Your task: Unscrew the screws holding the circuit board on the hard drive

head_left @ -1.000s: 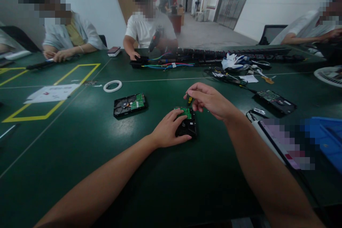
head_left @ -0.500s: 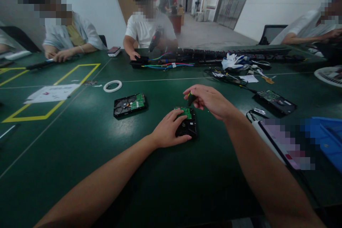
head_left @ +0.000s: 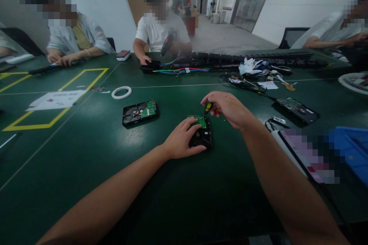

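A black hard drive [head_left: 205, 138] with a green circuit board lies on the table in front of me. My left hand [head_left: 181, 138] holds it from the left, fingers across its top and thumb along the near edge. Between the fingertips of my right hand [head_left: 228, 109] is a small black-and-yellow screwdriver [head_left: 208, 107]. It points down at the far right corner of the drive; its tip is too small to make out. Another hard drive [head_left: 139, 113] lies to the left, and one more hard drive [head_left: 297, 110] lies to the right.
On the green table [head_left: 129, 203] are a white tape roll [head_left: 121, 92], a paper sheet [head_left: 56, 100], a phone [head_left: 304, 157] and a blue bin [head_left: 352, 149]. Cable bundles [head_left: 230, 59] and white gloves [head_left: 250, 66] lie farther back. A co-worker opposite holds a power drill [head_left: 167, 44].
My right hand has shifted slightly right, and the screwdriver has turned so its yellow marking shows. My left hand and the hard drive have not visibly moved.
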### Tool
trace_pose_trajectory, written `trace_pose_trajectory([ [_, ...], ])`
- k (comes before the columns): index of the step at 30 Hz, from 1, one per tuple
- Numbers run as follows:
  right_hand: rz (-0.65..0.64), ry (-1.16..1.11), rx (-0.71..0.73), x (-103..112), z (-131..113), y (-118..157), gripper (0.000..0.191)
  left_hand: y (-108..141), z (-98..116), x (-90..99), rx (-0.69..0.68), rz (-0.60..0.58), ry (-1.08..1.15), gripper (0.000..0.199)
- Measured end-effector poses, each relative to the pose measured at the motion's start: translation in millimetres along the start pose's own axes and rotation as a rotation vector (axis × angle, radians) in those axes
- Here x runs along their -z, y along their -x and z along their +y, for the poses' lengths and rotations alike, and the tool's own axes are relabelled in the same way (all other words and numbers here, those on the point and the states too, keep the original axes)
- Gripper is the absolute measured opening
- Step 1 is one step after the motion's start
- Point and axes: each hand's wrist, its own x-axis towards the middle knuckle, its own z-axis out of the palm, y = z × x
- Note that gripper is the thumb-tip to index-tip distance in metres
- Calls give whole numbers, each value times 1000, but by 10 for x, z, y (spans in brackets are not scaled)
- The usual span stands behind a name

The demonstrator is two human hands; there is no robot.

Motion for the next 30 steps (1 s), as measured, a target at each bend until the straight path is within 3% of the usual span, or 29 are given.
trace_pose_trajectory([
  [7,29,2,-11,-23,1,16,13,2,-4,-13,0,5,0,85],
  [12,-47,-109,-46,-23,-31,47,6,2,0,-10,0,14,4,84],
  [22,-15,78,58,1,-20,25,26,1,9,2,-1,11,7,84],
  [30,-21,-52,-38,-50,-32,51,8,-1,6,-8,-13,15,-11,84],
])
